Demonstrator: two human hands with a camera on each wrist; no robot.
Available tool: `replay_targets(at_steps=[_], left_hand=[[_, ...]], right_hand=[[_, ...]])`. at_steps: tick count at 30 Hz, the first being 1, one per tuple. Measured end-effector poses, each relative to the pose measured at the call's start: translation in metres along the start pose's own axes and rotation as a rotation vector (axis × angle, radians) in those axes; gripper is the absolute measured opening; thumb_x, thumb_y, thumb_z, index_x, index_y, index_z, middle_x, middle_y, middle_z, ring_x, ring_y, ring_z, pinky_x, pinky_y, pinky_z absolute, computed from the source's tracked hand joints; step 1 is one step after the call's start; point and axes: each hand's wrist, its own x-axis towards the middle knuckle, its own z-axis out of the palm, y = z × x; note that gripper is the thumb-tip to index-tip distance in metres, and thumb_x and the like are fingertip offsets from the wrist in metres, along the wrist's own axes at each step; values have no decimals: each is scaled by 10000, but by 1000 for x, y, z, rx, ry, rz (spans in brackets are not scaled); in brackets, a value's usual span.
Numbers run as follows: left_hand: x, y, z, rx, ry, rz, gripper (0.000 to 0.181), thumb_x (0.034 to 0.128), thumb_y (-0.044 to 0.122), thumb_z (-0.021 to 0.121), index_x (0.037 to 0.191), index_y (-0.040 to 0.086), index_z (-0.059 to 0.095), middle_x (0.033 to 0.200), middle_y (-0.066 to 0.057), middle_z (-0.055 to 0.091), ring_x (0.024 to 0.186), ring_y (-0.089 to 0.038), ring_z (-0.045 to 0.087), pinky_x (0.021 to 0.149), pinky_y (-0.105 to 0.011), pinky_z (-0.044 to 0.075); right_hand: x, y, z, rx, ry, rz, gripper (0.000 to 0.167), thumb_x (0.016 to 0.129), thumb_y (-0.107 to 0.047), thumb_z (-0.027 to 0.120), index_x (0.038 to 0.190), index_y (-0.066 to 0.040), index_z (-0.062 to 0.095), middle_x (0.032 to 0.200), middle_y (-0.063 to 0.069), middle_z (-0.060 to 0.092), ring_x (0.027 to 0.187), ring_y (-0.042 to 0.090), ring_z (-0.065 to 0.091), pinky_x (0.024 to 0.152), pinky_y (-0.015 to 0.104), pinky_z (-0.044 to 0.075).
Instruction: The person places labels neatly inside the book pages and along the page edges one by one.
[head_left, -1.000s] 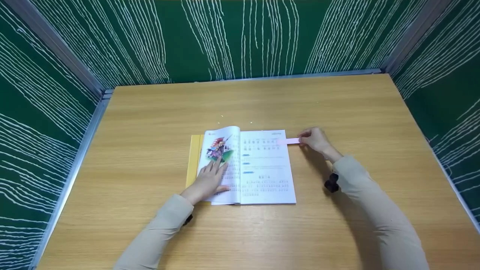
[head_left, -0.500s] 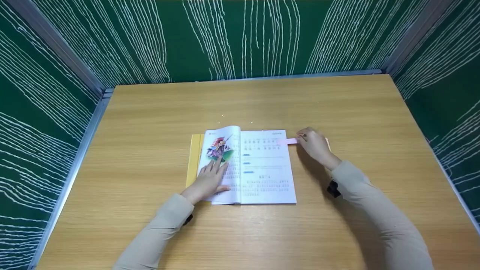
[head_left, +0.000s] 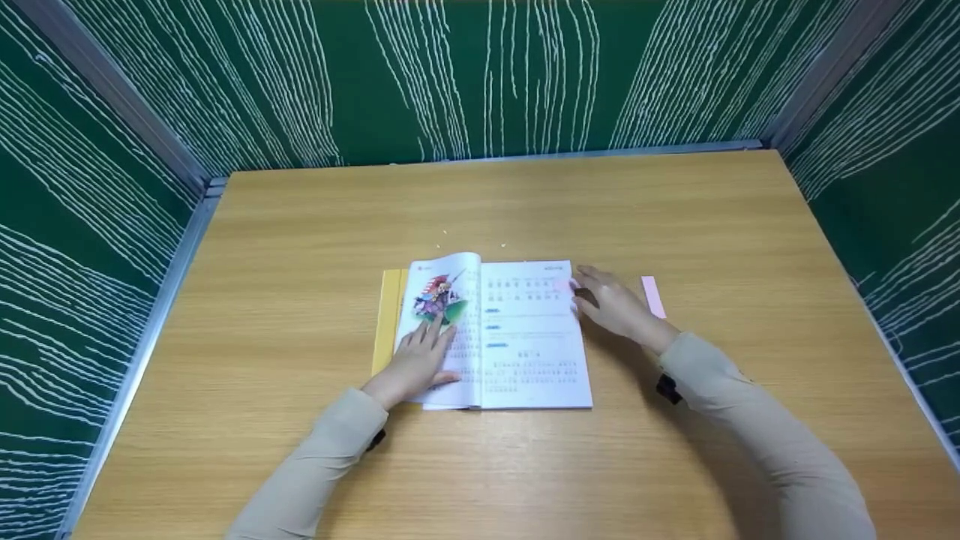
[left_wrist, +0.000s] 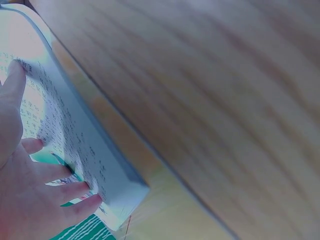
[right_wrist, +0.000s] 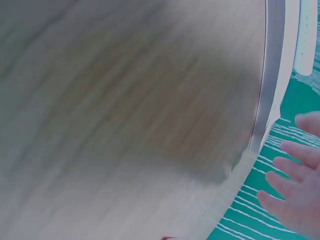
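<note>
An open book (head_left: 525,337) lies on the table, its left page (head_left: 461,262) carrying a coloured picture. My left hand (head_left: 416,360) rests flat on that page with fingers spread; the left wrist view shows the same hand (left_wrist: 37,185) against printed text. At the book's right edge is my right hand (head_left: 619,304), thumb and fingertips near the upper page edge and apart from each other. A pale pink strip (head_left: 561,285) lies on the right page there; its outer part is hidden or unclear. The right wrist view shows this hand (right_wrist: 295,177) with extended fingers.
A pink slip or pad (head_left: 652,297) lies on the table right of my right hand. Something yellow (head_left: 387,315) sticks out under the book's left side. Tiny pale scraps lie behind the book. Green panels with white lines (head_left: 480,75) border the wooden table (head_left: 300,225).
My right hand has let go of the pink strip's outer end and moved left to the page edge. The pink slip or pad on the table has come into view. My left hand stayed put.
</note>
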Motion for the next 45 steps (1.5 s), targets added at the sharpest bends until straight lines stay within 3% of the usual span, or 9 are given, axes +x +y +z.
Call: replay_targets(at_steps=[9,18,45], left_hand=[[-1,0,0,-7,26,17,789,817,498,495,1387,23,226,1437,-250,101,1270,-451,168,1001,-549,210],[-1,0,0,-2,26,16,784,821,495,495,1387,25,226,1434,-248,120,1271,-446,170,1003,-545,210],[-1,0,-2,0,-6,-6,815,813,528,472,1401,37,194,1443,-243,70,1277,-448,148,1018,-542,184]], right_hand=[[-5,-7,6,-54,-197,-24,618,912,-329,457,1367,33,247,1435,199,186,1301,353,188,1054,504,99],[-6,-12,8,-127,-326,-15,700,915,-418,399,1392,25,142,1460,171,106,1330,309,107,1060,499,57],[11,-25,9,-138,-439,54,800,879,-521,395,1402,1,90,1470,145,51,1339,296,54,1070,469,20]])
